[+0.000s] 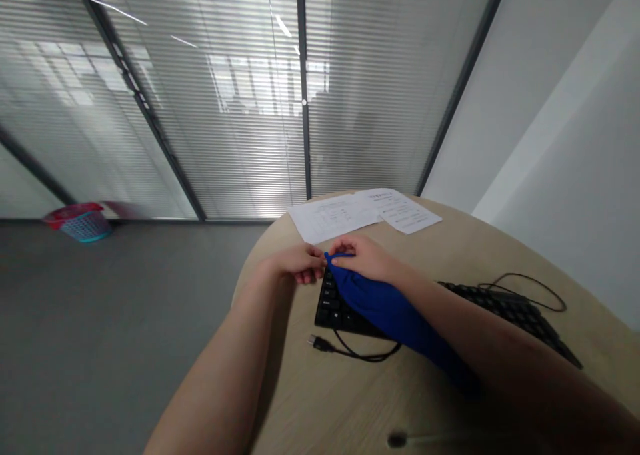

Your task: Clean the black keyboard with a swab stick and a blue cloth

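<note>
Item 1: black plastic computer keyboard (334, 306), flat and slim, lying on a round, pale wooden table (320, 401). It is the landmark for all entries below. Its middle is hidden under cloth and forearm; both ends show.

Item 2: deep blue soft cloth (385, 306), a long bunched piece. It lies draped across the keyboard, slanting from the keyboard's far left corner down over its near edge, and its lower end runs under the person's right forearm.

Item 3: left hand (300, 263), bare, just beyond the keyboard's far left corner. Its fingertips are pinched on the upper tip of the blue cloth.

Item 4: right hand (365, 258), bare, beside the left hand and touching it at the cloth's tip. Its fingers are curled and closed over the same upper end of the blue cloth, above the keyboard's far edge.

Item 5: thin black cable with plug (316, 342), loose on the table just in front of the keyboard's left end; a further loop of it lies behind the right end.

Item 6: white printed paper sheets (335, 216), overlapping, flat on the table well beyond the keyboard.

Item 7: red and teal plastic basket (83, 223), on the grey floor far to the left of the keyboard, against a glass partition with blinds (250, 108).
</note>
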